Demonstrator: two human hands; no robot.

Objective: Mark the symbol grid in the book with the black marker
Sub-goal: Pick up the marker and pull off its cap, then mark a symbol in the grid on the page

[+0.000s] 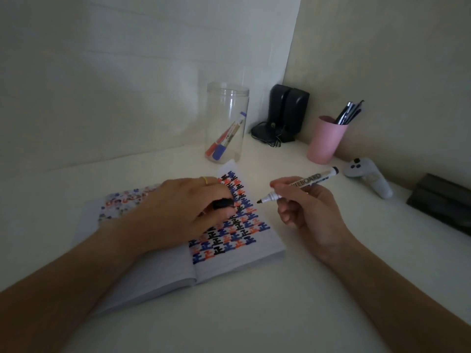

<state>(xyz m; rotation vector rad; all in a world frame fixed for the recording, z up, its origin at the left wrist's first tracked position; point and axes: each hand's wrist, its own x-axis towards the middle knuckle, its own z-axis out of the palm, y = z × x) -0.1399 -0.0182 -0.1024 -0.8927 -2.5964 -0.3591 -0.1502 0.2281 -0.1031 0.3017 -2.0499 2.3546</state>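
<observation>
An open book [229, 261] lies on the white desk in front of me. Its right page carries a symbol grid [230, 236] of red, blue and black marks. My left hand [183, 207] rests flat on the book, covers part of the grid and grips the marker's black cap [223, 203] between its fingers. My right hand [303, 215] holds the uncapped black whiteboard marker [300, 186] just right of the page. Its tip [259, 201] points left and hovers at the grid's right edge, apart from the paper.
A clear plastic jar [225, 123] with red and blue markers stands behind the book. A pink cup [325, 141] of pens, a black speaker pair [286, 110], a white controller [368, 179] and a dark box [441, 205] sit along the right wall.
</observation>
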